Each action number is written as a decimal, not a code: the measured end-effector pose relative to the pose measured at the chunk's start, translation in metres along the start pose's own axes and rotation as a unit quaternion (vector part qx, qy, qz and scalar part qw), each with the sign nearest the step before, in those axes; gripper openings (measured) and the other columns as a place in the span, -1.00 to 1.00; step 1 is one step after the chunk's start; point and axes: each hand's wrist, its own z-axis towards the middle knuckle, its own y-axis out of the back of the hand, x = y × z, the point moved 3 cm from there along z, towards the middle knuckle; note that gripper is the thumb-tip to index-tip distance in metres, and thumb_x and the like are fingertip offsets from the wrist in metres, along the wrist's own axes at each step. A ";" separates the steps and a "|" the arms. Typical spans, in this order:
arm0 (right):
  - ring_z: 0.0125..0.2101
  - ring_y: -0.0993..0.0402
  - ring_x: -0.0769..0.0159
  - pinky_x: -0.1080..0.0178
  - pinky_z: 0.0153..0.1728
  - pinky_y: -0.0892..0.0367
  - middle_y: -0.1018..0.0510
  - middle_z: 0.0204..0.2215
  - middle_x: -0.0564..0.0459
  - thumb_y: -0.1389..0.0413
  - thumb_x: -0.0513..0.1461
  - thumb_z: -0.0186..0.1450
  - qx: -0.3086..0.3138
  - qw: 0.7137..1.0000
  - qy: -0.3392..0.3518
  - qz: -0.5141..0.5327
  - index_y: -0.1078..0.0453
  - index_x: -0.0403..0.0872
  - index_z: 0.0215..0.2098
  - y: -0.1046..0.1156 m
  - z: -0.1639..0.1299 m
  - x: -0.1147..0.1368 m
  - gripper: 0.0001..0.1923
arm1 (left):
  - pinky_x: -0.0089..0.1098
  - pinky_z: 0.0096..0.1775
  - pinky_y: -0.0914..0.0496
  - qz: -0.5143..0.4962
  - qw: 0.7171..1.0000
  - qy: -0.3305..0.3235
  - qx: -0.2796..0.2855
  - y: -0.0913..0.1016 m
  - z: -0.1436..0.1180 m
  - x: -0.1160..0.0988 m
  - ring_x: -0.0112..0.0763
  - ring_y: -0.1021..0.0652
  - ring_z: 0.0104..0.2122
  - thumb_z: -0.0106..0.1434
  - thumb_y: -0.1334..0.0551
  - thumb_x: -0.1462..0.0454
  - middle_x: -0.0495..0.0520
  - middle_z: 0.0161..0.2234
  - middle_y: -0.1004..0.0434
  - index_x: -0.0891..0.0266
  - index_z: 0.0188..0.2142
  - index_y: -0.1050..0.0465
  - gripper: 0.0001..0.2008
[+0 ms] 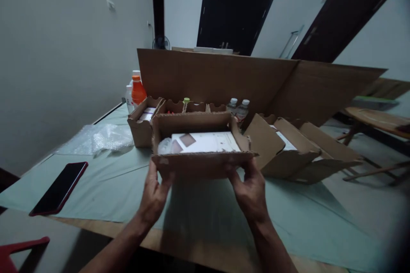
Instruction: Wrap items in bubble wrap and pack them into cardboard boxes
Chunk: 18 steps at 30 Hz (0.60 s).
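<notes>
Fingers of both the left hand (pixel 153 198) and right hand (pixel 251 192) clasp the open cardboard box (pixel 200 147), lifted just above the green table cover (pixel 128 187); white packets (pixel 205 141) sit inside. Seemingly mid-packing; closing its flaps needs a steadying hand.

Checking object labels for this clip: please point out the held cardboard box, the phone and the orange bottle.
held cardboard box (pixel 198 164): head view, front wall.
phone (pixel 59 188): head view, middle of dark screen.
orange bottle (pixel 138 92): head view, orange body.
</notes>
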 end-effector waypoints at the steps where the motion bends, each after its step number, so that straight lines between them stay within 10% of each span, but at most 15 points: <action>1: -0.06 -0.49 0.03 -0.07 0.05 -0.36 -0.58 -0.12 -0.09 -0.23 0.02 0.23 -0.009 1.000 -0.012 -0.009 -0.44 -0.02 -0.03 0.012 0.001 -0.010 -0.57 | -0.01 0.35 -0.05 -0.004 1.000 0.011 0.029 -0.013 -0.006 0.005 0.03 -0.16 0.37 0.35 -0.21 -0.02 0.20 0.39 -0.11 0.14 0.41 0.04 -0.23; 8: 0.21 -0.31 -0.01 -0.03 0.23 -0.18 -0.44 0.16 -0.16 -0.23 0.03 0.23 -0.067 0.995 -0.073 0.014 -0.26 -0.07 0.23 0.087 -0.011 -0.085 -0.32 | 0.07 0.39 0.17 0.041 0.976 0.000 0.215 -0.092 -0.082 0.037 0.02 0.21 0.44 0.37 -0.17 0.11 0.14 0.49 0.40 0.09 0.46 0.37 -0.13; 18: 0.33 -0.14 0.00 -0.07 0.30 -0.04 -0.26 0.33 -0.17 -0.06 0.14 0.29 -0.155 0.981 -0.110 0.043 -0.19 -0.09 0.33 0.071 0.001 -0.142 -0.23 | 0.04 0.38 0.11 0.071 0.952 -0.075 0.290 -0.135 -0.119 0.070 0.02 0.20 0.45 0.29 -0.19 0.22 0.13 0.49 0.45 0.12 0.46 0.23 -0.15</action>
